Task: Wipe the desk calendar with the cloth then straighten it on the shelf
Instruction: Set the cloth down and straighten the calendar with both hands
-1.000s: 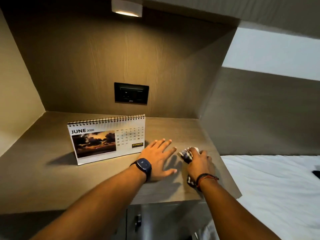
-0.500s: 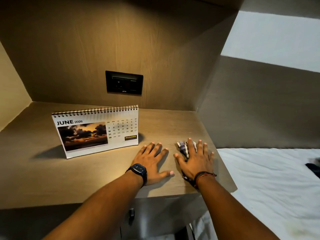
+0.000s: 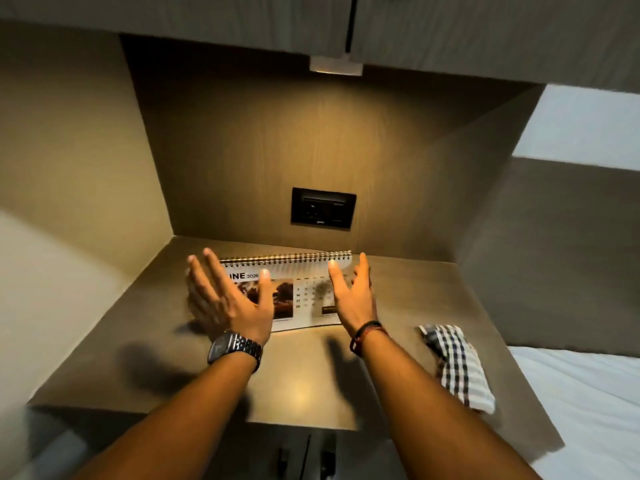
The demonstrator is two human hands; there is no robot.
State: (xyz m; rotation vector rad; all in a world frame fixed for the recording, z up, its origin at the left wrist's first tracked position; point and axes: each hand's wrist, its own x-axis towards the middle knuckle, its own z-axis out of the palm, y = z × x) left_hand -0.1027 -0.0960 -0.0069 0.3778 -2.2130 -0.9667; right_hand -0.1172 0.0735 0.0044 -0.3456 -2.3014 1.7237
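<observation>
On the lamplit shelf [image 3: 301, 382], cloth [image 3: 457, 365] at 3 o'clock, left hand [image 3: 228, 299] and right hand [image 3: 353, 296], both spread wide and empty, flank the calendar [image 3: 298, 289]; straightening probably needs a 2-sided grip.

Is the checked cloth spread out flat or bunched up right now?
Bunched up: the cloth lies as a crumpled roll on the shelf, in neither hand.

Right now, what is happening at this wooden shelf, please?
A person reaches with both bare hands toward the white spiral-bound desk calendar standing on the brown wooden shelf. The left hand and the right hand are open, one toward each end of the calendar, and neither grips it. The checked black-and-white cloth lies by itself on the shelf to the right, so straightening probably comes next.
</observation>
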